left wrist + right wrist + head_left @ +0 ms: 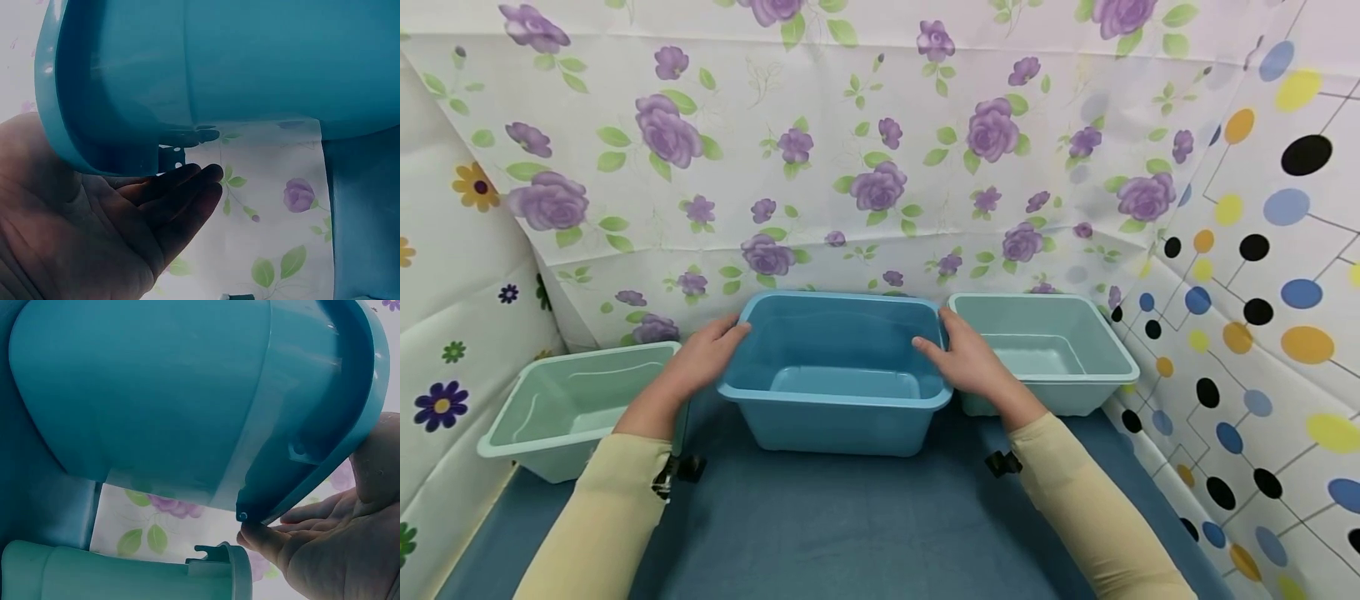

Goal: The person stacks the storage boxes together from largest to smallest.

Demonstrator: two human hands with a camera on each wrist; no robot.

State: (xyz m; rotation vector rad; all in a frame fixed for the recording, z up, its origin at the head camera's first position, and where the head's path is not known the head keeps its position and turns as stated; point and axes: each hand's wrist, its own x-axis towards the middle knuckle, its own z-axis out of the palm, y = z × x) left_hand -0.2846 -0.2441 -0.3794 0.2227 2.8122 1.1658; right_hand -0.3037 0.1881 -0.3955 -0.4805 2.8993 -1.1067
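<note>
A blue plastic tub stands upright in the middle of the blue table, its inside bare. My left hand holds its left end, thumb at the top of the rim. In the left wrist view the fingers reach beneath the rim, tips apart from the tub's wall. My right hand holds the opposite end, thumb over the rim toward the inside. From the right wrist view, a fingertip touches the lower edge of the rim at a corner, while the thumb is mostly hidden behind the rim.
Pale green tubs flank the blue one: the left tub sits partly behind my left forearm, the right tub close beside my right hand. Floral sheeting rises behind, with patterned sheets on both sides. The blue table extends toward me.
</note>
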